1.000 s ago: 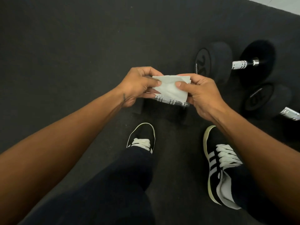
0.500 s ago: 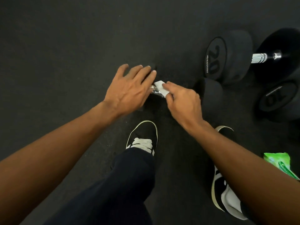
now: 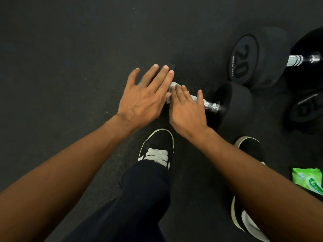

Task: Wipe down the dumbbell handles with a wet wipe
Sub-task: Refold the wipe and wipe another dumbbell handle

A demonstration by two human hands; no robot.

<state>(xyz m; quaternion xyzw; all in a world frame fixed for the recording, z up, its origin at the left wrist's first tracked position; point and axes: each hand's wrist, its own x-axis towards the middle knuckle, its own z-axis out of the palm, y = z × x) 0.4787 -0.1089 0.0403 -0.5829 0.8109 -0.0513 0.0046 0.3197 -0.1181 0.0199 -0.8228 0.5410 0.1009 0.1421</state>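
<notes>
A black dumbbell lies on the dark rubber floor, its chrome handle [image 3: 211, 106] running into the right head [image 3: 234, 102]. A white wet wipe [image 3: 174, 84] is draped over the handle. My right hand [image 3: 187, 109] lies over the wipe and handle with its fingers curled down on them, so most of the wipe is hidden. My left hand [image 3: 145, 100] is flat with fingers spread over the dumbbell's left head, of which only a dark corner [image 3: 172, 66] shows.
A dumbbell marked 20 [image 3: 244, 58] stands behind at the right, a smaller one marked 10 [image 3: 305, 109] beside it. A green wipes pack [image 3: 309, 180] lies at the right edge. My shoes [image 3: 157, 145] [image 3: 248, 147] stand just below the hands.
One second ago both hands held the wipe spread above the handle. My left hand let go and flattened on the dumbbell's left head. My right hand brought the wipe onto the handle and slid right.
</notes>
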